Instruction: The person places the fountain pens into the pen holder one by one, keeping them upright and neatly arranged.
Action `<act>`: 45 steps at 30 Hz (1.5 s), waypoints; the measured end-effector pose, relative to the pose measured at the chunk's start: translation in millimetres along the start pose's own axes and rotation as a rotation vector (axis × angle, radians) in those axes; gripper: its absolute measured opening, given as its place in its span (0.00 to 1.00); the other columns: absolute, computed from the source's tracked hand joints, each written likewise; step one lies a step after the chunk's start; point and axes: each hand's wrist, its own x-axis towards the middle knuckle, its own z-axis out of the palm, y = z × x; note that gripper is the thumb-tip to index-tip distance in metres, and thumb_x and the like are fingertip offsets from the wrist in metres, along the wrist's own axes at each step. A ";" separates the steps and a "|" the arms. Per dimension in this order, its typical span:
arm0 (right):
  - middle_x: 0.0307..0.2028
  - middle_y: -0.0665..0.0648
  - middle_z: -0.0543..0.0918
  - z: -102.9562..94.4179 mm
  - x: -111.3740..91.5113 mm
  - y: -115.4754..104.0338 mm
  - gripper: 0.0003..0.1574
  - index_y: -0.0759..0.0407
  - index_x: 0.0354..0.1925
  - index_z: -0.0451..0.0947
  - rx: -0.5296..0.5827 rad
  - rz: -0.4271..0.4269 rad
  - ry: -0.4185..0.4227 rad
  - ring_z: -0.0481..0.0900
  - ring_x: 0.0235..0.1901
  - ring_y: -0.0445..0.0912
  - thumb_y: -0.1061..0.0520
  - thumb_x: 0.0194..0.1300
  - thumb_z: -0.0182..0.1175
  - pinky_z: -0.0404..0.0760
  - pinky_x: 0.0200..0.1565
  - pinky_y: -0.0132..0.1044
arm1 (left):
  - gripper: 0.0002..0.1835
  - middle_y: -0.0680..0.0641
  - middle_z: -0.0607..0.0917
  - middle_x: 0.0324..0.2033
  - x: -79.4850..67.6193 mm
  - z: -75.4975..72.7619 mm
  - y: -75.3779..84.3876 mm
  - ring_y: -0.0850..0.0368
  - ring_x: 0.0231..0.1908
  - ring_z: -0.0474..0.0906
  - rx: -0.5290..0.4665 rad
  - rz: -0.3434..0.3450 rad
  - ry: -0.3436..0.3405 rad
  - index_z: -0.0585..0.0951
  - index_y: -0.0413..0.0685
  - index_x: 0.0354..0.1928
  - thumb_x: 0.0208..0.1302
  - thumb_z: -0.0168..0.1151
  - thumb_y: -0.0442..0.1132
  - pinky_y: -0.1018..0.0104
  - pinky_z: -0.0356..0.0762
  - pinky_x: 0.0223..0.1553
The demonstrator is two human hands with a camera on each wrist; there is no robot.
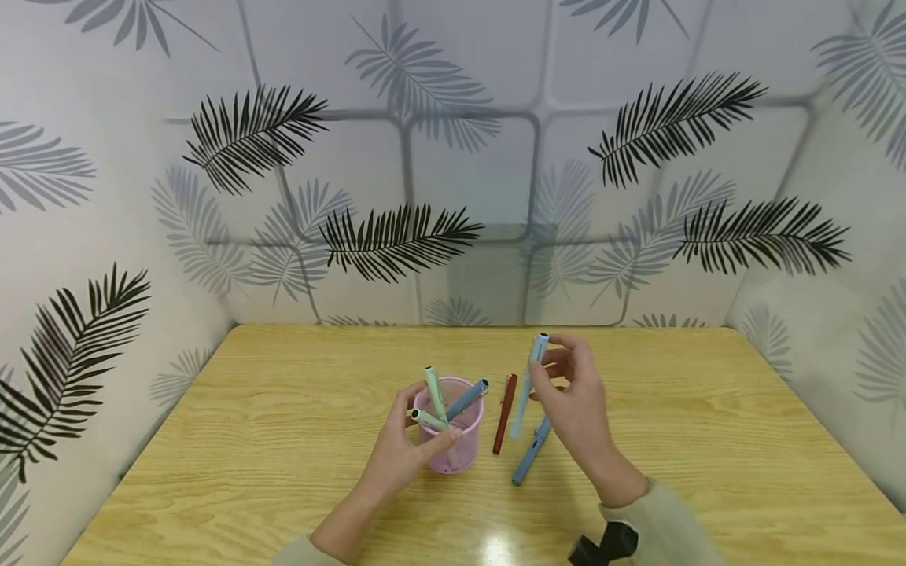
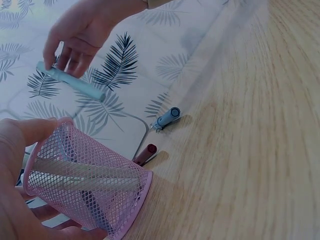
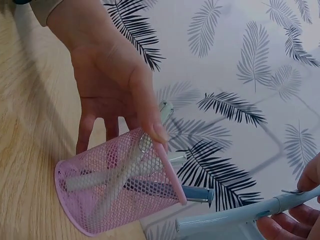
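Note:
A pink mesh pen cup point(image 1: 463, 457) stands upright on the table, and my left hand point(image 1: 399, 448) grips it, thumb over the near rim and fingers round its far left side. Two pale green pens point(image 1: 435, 393) and a blue pen point(image 1: 467, 398) lean inside it. Right of the cup, my right hand point(image 1: 579, 397) pinches a light blue pen point(image 3: 225, 215) near its upper, capped end. This pen slants above the table, lower end free in the air. Below it on the table lie a dark red pen point(image 1: 505, 414) and another blue pen point(image 1: 529, 456), its far end hidden behind the right hand.
The wood-grained table point(image 1: 304, 409) reaches back to a wall covering point(image 1: 481, 173) printed with leaves, which also encloses both sides. A black strap device point(image 1: 616, 542) sits on the right wrist, over the sleeve point(image 1: 665, 523).

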 end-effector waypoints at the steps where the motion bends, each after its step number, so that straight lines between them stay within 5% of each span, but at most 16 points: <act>1: 0.37 0.62 0.75 1.5 -0.2 -5.6 0.22 0.65 0.54 0.65 0.012 -0.011 0.005 0.75 0.31 0.45 0.69 0.63 0.56 0.80 0.27 0.34 | 0.40 0.41 0.65 0.59 0.0 0.2 -0.2 0.39 0.54 0.61 -0.003 -0.002 0.002 0.59 0.49 0.66 0.54 0.68 0.42 0.39 0.65 0.49; 5: 0.36 0.65 0.74 7.3 -0.3 -21.9 0.22 0.70 0.54 0.64 0.053 -0.084 0.025 0.74 0.30 0.44 0.73 0.61 0.55 0.80 0.26 0.33 | 0.39 0.43 0.65 0.60 -0.8 0.2 0.1 0.41 0.54 0.62 0.010 -0.005 0.009 0.60 0.55 0.66 0.54 0.68 0.46 0.42 0.67 0.48; 17: 0.38 0.62 0.74 27.7 4.2 -3.4 0.22 0.65 0.54 0.64 0.149 -0.232 0.028 0.76 0.33 0.44 0.68 0.63 0.56 0.80 0.26 0.35 | 0.38 0.46 0.67 0.57 -1.9 -1.0 1.1 0.45 0.55 0.61 -0.014 0.030 0.000 0.61 0.56 0.65 0.54 0.68 0.47 0.43 0.63 0.52; 23: 0.38 0.63 0.75 34.0 1.7 -1.5 0.21 0.67 0.54 0.64 0.105 -0.212 0.011 0.76 0.33 0.45 0.70 0.62 0.56 0.80 0.28 0.33 | 0.39 0.45 0.66 0.58 -2.1 0.0 4.3 0.43 0.55 0.61 -0.010 0.005 0.013 0.60 0.54 0.66 0.54 0.68 0.45 0.41 0.63 0.51; 31: 0.35 0.67 0.77 39.8 -10.6 -22.0 0.22 0.72 0.51 0.64 0.027 -0.169 -0.057 0.77 0.29 0.52 0.75 0.59 0.56 0.76 0.26 0.30 | 0.38 0.41 0.68 0.57 -11.1 -3.2 34.8 0.41 0.53 0.64 -0.033 0.007 0.028 0.61 0.46 0.65 0.54 0.68 0.41 0.41 0.65 0.49; 43: 0.33 0.64 0.79 40.5 -20.7 -17.5 0.21 0.72 0.51 0.66 -0.104 -0.148 -0.134 0.77 0.27 0.53 0.74 0.58 0.58 0.73 0.25 0.32 | 0.37 0.39 0.68 0.57 -10.9 -3.5 39.6 0.40 0.53 0.64 -0.027 -0.027 0.026 0.61 0.44 0.65 0.55 0.67 0.39 0.40 0.64 0.50; 45: 0.32 0.64 0.79 40.5 -22.5 -16.5 0.22 0.71 0.51 0.66 -0.116 -0.135 -0.142 0.76 0.26 0.52 0.73 0.58 0.58 0.74 0.25 0.31 | 0.38 0.41 0.68 0.58 -8.2 -2.7 28.9 0.41 0.53 0.64 -0.021 -0.021 0.031 0.61 0.48 0.65 0.55 0.68 0.41 0.41 0.65 0.50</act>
